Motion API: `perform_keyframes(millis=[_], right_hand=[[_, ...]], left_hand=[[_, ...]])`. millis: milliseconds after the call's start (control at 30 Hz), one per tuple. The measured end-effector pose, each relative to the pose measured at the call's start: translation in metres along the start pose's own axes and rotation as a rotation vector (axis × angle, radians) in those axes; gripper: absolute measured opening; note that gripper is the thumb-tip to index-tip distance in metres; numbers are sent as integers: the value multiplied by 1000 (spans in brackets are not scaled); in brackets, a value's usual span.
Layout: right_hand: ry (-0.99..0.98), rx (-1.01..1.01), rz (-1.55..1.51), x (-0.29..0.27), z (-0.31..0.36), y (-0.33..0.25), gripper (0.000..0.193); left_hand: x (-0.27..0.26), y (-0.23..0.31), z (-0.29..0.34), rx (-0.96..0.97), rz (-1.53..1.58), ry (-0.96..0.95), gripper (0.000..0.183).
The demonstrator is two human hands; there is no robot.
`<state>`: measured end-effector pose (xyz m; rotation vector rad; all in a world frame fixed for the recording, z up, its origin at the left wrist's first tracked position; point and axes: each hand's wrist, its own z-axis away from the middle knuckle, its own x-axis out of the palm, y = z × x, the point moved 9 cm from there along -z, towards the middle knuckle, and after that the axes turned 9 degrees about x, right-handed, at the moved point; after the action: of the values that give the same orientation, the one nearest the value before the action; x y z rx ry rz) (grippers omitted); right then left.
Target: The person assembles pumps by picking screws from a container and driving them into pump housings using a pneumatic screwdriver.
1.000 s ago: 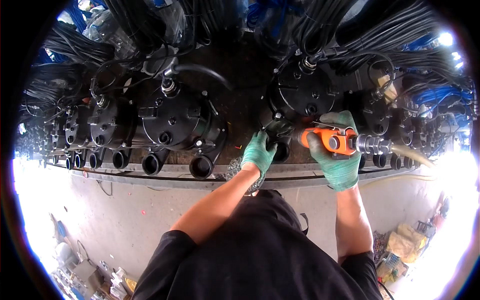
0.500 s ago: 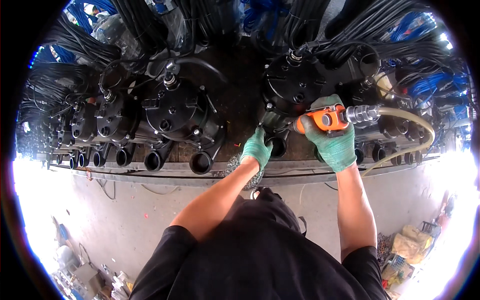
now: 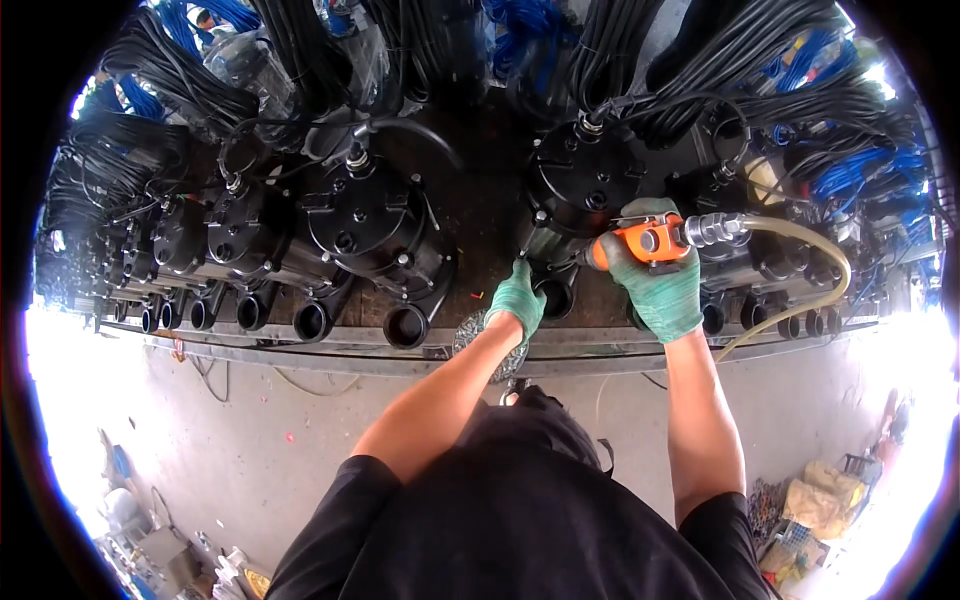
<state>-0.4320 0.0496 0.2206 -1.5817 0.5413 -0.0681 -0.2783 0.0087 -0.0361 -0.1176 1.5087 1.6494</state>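
In a green work glove, my right hand (image 3: pixel 657 285) is closed round an orange air-powered driver (image 3: pixel 640 243). Its nose points left at the lower part of a black submersible pump (image 3: pixel 585 170); the tip is hard to make out against the black casing. A metal coupling (image 3: pixel 712 230) joins the tool to a clear yellowish air hose (image 3: pixel 835 262). My left hand (image 3: pixel 516 303), also gloved in green, grips the lower edge of the same pump, left of its round outlet (image 3: pixel 556 298). Its fingertips are partly hidden against the casing.
More black pumps, such as one close by on the left (image 3: pixel 365 225), line the dark bench (image 3: pixel 480 250) on both sides. Coiled black cables (image 3: pixel 615 60) and blue rope (image 3: pixel 530 30) lie behind. A metal rail (image 3: pixel 600 362) edges the bench. Sacks (image 3: pixel 822 495) lie on the floor, lower right.
The view has shifted slightly, so the pumps at left appear farther right. Both hands stay at the same pump, and the driver remains at its lower part.
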Motion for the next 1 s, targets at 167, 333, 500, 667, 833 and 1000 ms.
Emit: perform_keyframes(millis=[167,333,500,667,833,1000], right_hand=[[-26,-74,-61,0,9,-9,39],[-22,-119,-54,4,23,-17,42],[55,-64,-99,-1,25,-21,37],[151,-68,-79,-3,29,-20,34],[-254,-543,442,39,38,-57,38],[40,-95,-104,-6,22,-46,35]], left_hand=[[6,-10,5,37,-55,-1,60],[10,-2,24,2,-41,23,51],[9,-4,27,-23,-23,-11,53],[2,4,33,-35,1,-76,57],[-25,19,40,327,60,30,36],[-53,-20,60,359,-107,-50,24]])
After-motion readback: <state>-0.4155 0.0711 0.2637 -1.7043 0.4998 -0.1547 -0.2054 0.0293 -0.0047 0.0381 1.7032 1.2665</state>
